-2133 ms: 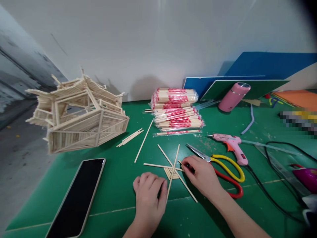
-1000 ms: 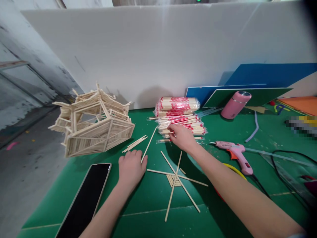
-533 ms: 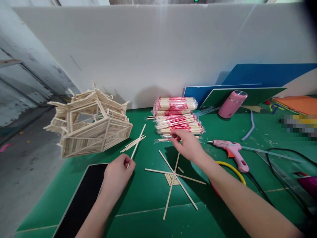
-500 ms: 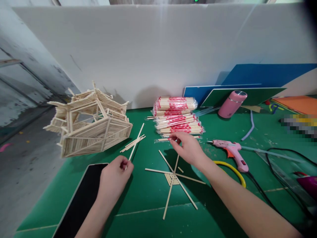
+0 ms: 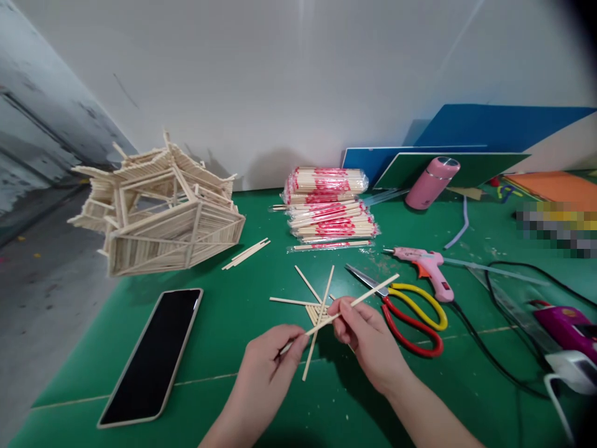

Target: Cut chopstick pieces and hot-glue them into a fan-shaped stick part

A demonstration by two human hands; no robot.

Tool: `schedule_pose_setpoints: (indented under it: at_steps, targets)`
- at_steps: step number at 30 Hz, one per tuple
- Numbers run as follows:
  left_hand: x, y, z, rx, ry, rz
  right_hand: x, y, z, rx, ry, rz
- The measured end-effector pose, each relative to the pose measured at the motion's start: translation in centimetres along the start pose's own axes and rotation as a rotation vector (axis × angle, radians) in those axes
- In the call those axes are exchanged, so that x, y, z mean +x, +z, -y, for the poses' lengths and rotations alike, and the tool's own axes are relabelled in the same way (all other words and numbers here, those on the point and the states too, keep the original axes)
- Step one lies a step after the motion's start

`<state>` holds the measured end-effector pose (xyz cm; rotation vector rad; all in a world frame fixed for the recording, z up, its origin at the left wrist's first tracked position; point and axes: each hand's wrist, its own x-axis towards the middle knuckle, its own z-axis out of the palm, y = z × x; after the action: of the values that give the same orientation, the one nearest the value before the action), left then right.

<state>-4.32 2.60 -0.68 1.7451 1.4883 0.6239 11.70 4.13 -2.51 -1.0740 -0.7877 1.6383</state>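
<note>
Both my hands hold one long wooden stick (image 5: 368,294) above the green table (image 5: 224,404). My left hand (image 5: 273,361) pinches its near end. My right hand (image 5: 361,330) grips it near the middle with closed fingers. Under the stick lies a small crossed arrangement of sticks (image 5: 313,308) with a fan of short pieces glued at its centre. Red and yellow scissors (image 5: 410,311) lie just right of my right hand.
A large stick-built model house (image 5: 158,214) stands at the back left, a phone (image 5: 152,354) lies face up in front of it. Packs of chopsticks (image 5: 326,211) sit mid-back, loose sticks (image 5: 245,253) beside them. A pink glue gun (image 5: 422,264), cables, a pink bottle (image 5: 431,182) and coloured boards fill the right.
My left hand picked up a loose stick near the model. My right hand came back from the chopstick packs, and both hands now hold the stick over the crossed sticks.
</note>
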Motion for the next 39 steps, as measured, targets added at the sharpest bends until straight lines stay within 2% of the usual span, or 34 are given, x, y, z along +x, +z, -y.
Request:
schedule_pose_setpoints:
  at_steps: [3,8,13,16,19,22,24,28,32,35,39]
  targets:
    - [-0.1,-0.1,0.2,0.015,-0.042,-0.01,0.2,-1.0,-0.3,0.079,0.011,-0.084]
    - [-0.5,-0.4,1.1,0.018,-0.03,-0.036,0.7,-2.7,0.1,0.164,-0.05,-0.241]
    - [-0.9,-0.9,2.0,0.026,-0.026,-0.063,0.7,-4.0,0.3,0.147,-0.11,-0.316]
    - [-1.0,-1.4,2.6,0.13,0.04,-0.087,0.5,-4.6,0.0,0.087,-0.122,-0.315]
    - [-1.1,-1.7,2.9,0.367,0.18,-0.136,-0.1,-4.8,-0.3,-0.001,-0.113,-0.295]
    - [-1.0,-1.0,2.3,0.534,0.291,-0.172,-1.0,-4.2,-0.7,-0.086,-0.08,-0.24]
    - [-0.9,0.0,1.7,0.548,0.339,-0.172,-1.6,-3.4,-1.2,-0.141,-0.058,-0.181]
    - [-0.6,2.5,0.5,0.477,0.409,-0.086,-2.8,-2.0,-2.3,-0.268,-0.051,-0.042]
    - [-0.3,3.7,0.5,0.423,0.418,-0.086,-3.2,-2.0,-2.6,-0.422,-0.051,-0.017]
    - [-0.1,3.5,1.2,0.467,0.439,-0.121,-3.0,-2.8,-1.8,-0.596,-0.127,-0.043]
    - [0.4,2.8,2.5,0.608,0.494,-0.144,-2.7,-4.3,-0.9,-0.825,-0.321,-0.136]
